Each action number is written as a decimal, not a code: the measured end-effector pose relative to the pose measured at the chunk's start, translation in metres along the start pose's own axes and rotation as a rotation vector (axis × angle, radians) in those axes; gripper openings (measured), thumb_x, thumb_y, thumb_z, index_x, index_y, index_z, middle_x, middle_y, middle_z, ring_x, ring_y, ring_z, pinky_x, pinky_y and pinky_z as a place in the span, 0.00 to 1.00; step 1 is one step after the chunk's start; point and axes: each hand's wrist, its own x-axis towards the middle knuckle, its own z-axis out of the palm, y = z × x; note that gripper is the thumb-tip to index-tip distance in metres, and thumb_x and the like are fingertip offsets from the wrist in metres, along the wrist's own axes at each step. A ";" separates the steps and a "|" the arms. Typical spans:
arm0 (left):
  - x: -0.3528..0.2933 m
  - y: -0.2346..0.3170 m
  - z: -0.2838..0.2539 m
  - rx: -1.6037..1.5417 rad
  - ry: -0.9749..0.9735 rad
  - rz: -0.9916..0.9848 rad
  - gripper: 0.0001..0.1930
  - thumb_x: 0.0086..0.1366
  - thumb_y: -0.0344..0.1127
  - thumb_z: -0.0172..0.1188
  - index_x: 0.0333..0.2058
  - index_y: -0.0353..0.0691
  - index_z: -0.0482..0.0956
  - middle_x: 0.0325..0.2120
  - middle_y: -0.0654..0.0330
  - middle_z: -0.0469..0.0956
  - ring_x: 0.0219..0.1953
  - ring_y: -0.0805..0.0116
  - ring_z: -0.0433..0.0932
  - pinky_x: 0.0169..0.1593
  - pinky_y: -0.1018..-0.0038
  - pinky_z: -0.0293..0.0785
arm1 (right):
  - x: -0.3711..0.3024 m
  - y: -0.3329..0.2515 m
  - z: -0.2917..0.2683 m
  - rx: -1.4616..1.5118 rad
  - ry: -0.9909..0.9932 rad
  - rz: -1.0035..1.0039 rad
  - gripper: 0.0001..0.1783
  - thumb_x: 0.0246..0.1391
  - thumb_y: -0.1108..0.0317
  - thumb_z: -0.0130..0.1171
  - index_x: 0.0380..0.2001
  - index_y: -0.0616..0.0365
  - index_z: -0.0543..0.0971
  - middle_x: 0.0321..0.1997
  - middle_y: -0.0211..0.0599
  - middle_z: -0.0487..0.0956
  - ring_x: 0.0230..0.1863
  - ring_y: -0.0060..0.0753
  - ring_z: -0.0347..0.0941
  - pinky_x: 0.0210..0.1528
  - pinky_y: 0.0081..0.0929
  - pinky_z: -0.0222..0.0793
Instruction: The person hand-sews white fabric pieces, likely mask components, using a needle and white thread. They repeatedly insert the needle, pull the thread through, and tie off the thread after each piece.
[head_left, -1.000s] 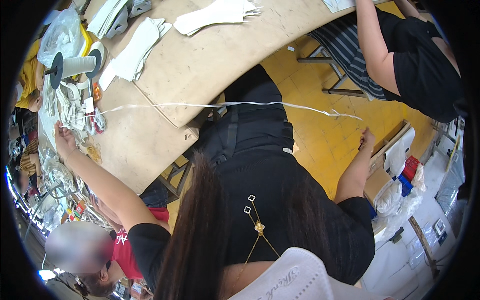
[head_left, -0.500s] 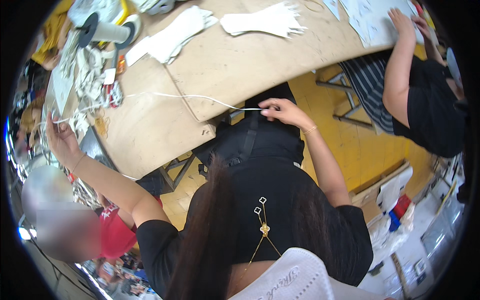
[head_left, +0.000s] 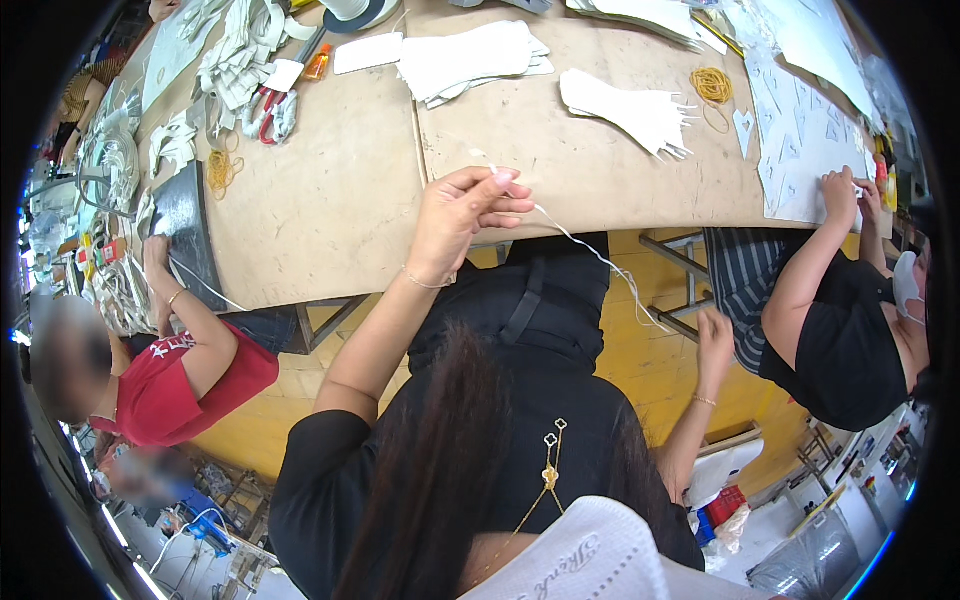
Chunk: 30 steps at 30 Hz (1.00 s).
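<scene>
My left hand (head_left: 472,215) is raised over the table's front edge. Its thumb and index finger are pinched together on a thin white cord (head_left: 628,277). From there the cord sags down to the right, slack and wavy, toward my right hand (head_left: 713,345). That hand is low at the right, away from the table, with its fingers curled. Whether the cord's far end reaches into it I cannot make out. Beyond my left hand, a stack of white glove-shaped pieces (head_left: 470,62) and a fanned bundle of white gloves (head_left: 628,108) lie on the wooden table (head_left: 320,200).
A white spool (head_left: 350,8), red-handled scissors (head_left: 268,118), a small orange bottle (head_left: 318,62) and yellow rubber bands (head_left: 712,86) lie on the table. One person in red (head_left: 205,385) sits at the left, another in black (head_left: 835,335) at the right.
My left hand has come from the far left to the middle, keeping the cord. My right hand has moved right and lower. The cord now hangs between them, and the view has turned.
</scene>
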 end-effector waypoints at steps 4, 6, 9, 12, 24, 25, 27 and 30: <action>-0.005 0.007 0.011 0.115 -0.072 0.033 0.14 0.72 0.36 0.59 0.46 0.29 0.81 0.38 0.47 0.85 0.39 0.61 0.87 0.39 0.75 0.84 | 0.009 -0.176 0.033 0.479 -0.078 -0.606 0.08 0.60 0.70 0.64 0.41 0.60 0.86 0.46 0.38 0.82 0.44 0.28 0.78 0.43 0.22 0.74; -0.007 0.008 0.012 0.110 -0.090 0.060 0.14 0.73 0.36 0.58 0.46 0.29 0.81 0.36 0.48 0.85 0.38 0.63 0.87 0.40 0.74 0.84 | 0.004 -0.247 0.041 0.578 -0.241 -0.740 0.10 0.58 0.71 0.65 0.42 0.58 0.87 0.47 0.37 0.81 0.42 0.25 0.77 0.40 0.22 0.73; -0.010 0.005 0.011 0.117 -0.111 0.129 0.13 0.73 0.36 0.58 0.45 0.30 0.82 0.34 0.51 0.85 0.37 0.67 0.86 0.40 0.75 0.84 | 0.000 -0.312 0.047 0.763 -0.485 -0.796 0.11 0.55 0.70 0.68 0.42 0.58 0.87 0.50 0.36 0.79 0.41 0.23 0.75 0.42 0.20 0.72; -0.009 0.007 0.006 0.244 -0.111 0.136 0.12 0.73 0.35 0.58 0.44 0.30 0.83 0.36 0.55 0.85 0.32 0.73 0.84 0.35 0.79 0.81 | 0.002 -0.335 0.051 0.787 -0.685 -0.722 0.09 0.56 0.72 0.69 0.41 0.60 0.86 0.53 0.38 0.79 0.43 0.21 0.74 0.43 0.20 0.70; 0.131 0.052 -0.055 1.645 0.241 0.926 0.13 0.62 0.34 0.65 0.45 0.39 0.82 0.48 0.56 0.77 0.52 0.54 0.73 0.54 0.62 0.69 | 0.018 -0.282 -0.019 0.919 -0.346 -0.537 0.05 0.52 0.79 0.70 0.33 0.64 0.83 0.29 0.32 0.84 0.28 0.14 0.74 0.33 0.13 0.68; 0.136 0.052 -0.058 1.655 0.212 0.936 0.12 0.62 0.35 0.65 0.44 0.40 0.82 0.46 0.56 0.77 0.51 0.54 0.73 0.54 0.62 0.69 | 0.017 -0.279 -0.023 0.954 -0.334 -0.553 0.05 0.52 0.79 0.70 0.33 0.65 0.83 0.29 0.32 0.84 0.29 0.15 0.75 0.34 0.13 0.69; 0.141 0.053 -0.060 1.704 0.128 0.860 0.11 0.61 0.36 0.65 0.40 0.40 0.82 0.44 0.56 0.77 0.50 0.56 0.73 0.53 0.62 0.68 | 0.016 -0.273 -0.027 1.004 -0.304 -0.542 0.05 0.53 0.79 0.70 0.32 0.65 0.83 0.28 0.31 0.83 0.30 0.17 0.77 0.36 0.14 0.70; 0.141 0.055 -0.058 1.718 0.118 0.889 0.13 0.59 0.35 0.68 0.41 0.40 0.81 0.42 0.56 0.77 0.48 0.56 0.74 0.52 0.61 0.69 | 0.021 -0.271 -0.021 1.016 -0.352 -0.560 0.06 0.56 0.78 0.67 0.38 0.66 0.82 0.30 0.32 0.83 0.32 0.19 0.79 0.33 0.13 0.70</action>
